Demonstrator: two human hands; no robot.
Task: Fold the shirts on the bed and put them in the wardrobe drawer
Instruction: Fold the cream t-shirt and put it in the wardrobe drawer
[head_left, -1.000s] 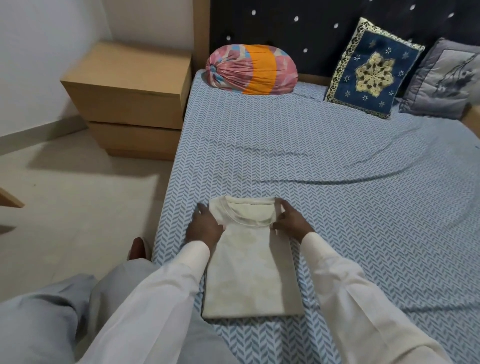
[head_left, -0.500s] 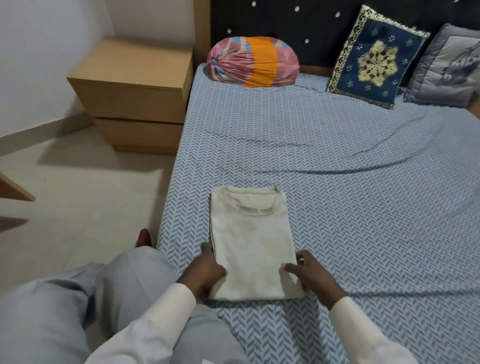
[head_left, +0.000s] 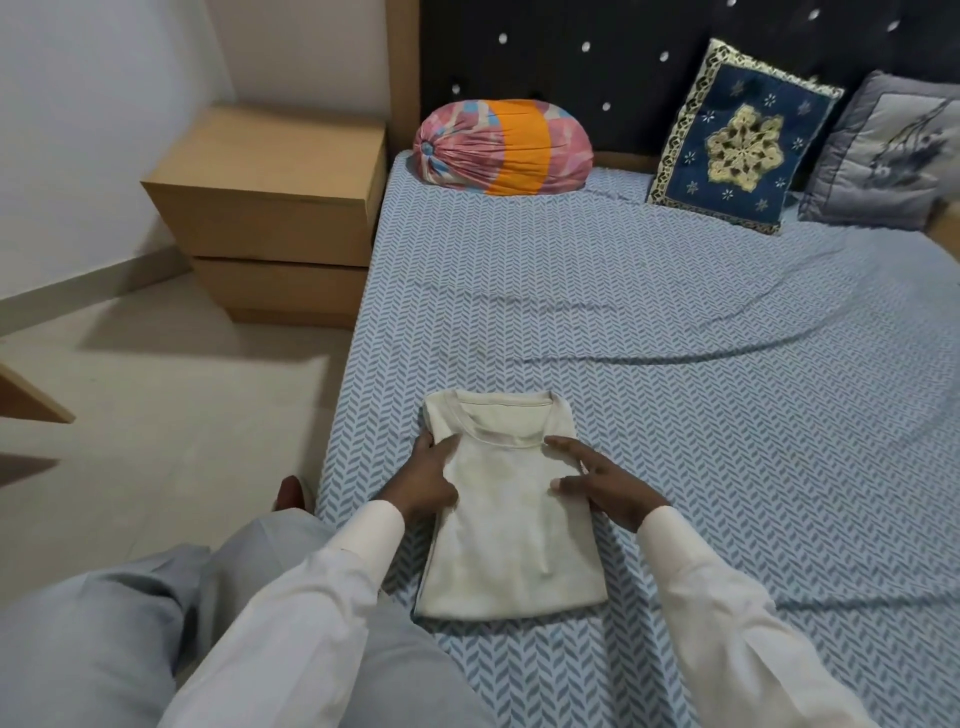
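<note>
- Head view: the bed (head_left: 675, 389) carries one cream shirt (head_left: 511, 551), folded into a long rectangle with its collar away from me, near the bed's left edge.
- I judge the shirt light, soft and floppy. It will sag unless I slide a flat hand under each long side.
- The left grip (head_left: 431, 483) and right grip (head_left: 605, 486) rest apart on its upper half, fingers laid flat, clamping nothing.

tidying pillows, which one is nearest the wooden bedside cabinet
The pink-and-orange round bolster; the navy embroidered cushion and grey cushion sit farther away.
</note>
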